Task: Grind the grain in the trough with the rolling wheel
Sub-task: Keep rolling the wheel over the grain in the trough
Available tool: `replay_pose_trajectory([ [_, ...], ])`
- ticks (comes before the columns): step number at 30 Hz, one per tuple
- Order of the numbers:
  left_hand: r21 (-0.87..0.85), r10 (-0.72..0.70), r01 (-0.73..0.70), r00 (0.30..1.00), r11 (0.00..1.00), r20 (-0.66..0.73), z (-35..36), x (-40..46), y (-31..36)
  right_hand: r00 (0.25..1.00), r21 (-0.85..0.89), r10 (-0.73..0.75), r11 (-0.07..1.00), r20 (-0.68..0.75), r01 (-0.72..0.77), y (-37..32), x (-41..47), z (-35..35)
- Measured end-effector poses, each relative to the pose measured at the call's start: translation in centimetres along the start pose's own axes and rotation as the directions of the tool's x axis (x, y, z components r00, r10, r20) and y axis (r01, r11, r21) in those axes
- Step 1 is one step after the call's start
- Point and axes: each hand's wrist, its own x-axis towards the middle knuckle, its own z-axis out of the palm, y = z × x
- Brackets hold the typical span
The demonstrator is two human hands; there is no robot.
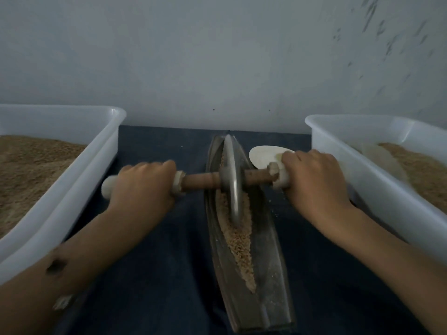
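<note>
A long boat-shaped metal trough (268,284) lies lengthwise on the dark blue cloth, with tan grain (238,240) along its groove. A metal rolling wheel (231,180) stands upright in the far half of the groove, on a wooden axle (200,183) with pale end grips. My left hand (142,187) grips the left end of the axle. My right hand (314,180) grips the right end. The wheel looks blurred.
A white plastic bin (72,189) holding brown grain stands at the left, and another white bin (377,187) with grain at the right. A pale flat scoop (263,154) lies behind my right hand. A grey wall (217,56) rises just past the trough.
</note>
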Motion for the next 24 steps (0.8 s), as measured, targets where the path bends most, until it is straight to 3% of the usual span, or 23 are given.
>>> replay_pose_trajectory([
  [5, -0.096, 0.207, -0.207, 0.978, 0.974, -0.003, -3.5, -5.6, -0.2, 0.997, 0.026, -0.074, 0.997, -0.023, 0.074, -0.1, -4.6, -4.5],
  [12, -0.048, 0.234, -0.234, 0.972, 0.971, -0.002, -3.8, -5.7, -0.4, 0.998, 0.095, -0.041, 0.995, 0.055, 0.036, 0.4, -4.5, -3.1],
  [16, 0.083, 0.151, -0.145, 0.986, 0.986, -0.068, -2.2, -2.2, 0.3, 0.994, 0.01, 0.026, 1.0, 0.105, -0.027, 0.6, -1.3, 0.6],
  [19, 0.188, 0.034, -0.014, 0.994, 0.982, -0.1, -0.9, 1.4, 0.9, 0.992, 0.046, 0.08, 0.995, 0.093, -0.085, 0.8, 1.5, 3.0],
  [24, 0.193, -0.066, 0.081, 0.994, 0.978, -0.085, -0.2, 5.1, 1.8, 0.981, 0.013, 0.156, 0.987, 0.113, -0.158, 1.3, 5.0, 5.7],
])
